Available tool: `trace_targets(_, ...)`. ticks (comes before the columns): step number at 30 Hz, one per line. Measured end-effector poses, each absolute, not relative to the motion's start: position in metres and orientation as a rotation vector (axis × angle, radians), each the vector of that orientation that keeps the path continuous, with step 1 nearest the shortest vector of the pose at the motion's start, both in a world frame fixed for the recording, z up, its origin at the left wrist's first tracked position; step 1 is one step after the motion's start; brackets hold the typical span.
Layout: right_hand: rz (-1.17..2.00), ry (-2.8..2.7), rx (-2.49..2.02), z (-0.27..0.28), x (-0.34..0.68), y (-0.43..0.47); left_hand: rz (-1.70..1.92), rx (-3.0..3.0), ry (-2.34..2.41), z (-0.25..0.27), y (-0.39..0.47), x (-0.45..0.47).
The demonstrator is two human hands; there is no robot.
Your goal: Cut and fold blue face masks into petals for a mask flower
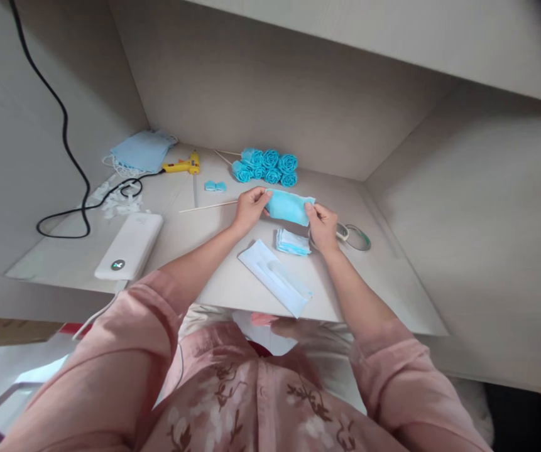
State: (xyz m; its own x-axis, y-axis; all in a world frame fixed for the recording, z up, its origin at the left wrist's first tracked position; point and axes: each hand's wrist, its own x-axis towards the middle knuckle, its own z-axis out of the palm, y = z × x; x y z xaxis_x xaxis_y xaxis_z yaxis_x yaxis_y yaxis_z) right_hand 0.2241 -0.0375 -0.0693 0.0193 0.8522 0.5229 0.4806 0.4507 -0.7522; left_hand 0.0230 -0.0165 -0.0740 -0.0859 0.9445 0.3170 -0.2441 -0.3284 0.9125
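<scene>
A piece of blue face mask fabric is stretched between my two hands above the table. My left hand pinches its left end, and my right hand grips the right end between thumb and fingers. Just below lies a small stack of cut mask pieces. Nearer to me rests a long, folded pale mask strip. Behind my hands sits a cluster of blue rolled flowers, some with thin sticks. A thin wooden stick lies left of my left hand.
A yellow glue gun with a black cord lies at the back left, near stacked masks and white scraps. A white power bank lies front left. Scissors and tape lie right. Panels enclose the table.
</scene>
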Motion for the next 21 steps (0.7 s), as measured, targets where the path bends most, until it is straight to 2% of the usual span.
trace_targets(21,0.424,-1.609,-1.214,-0.0651,0.2207,-0.0387,1.566,1.248,0.885,-0.0729,-0.0212,0.0213)
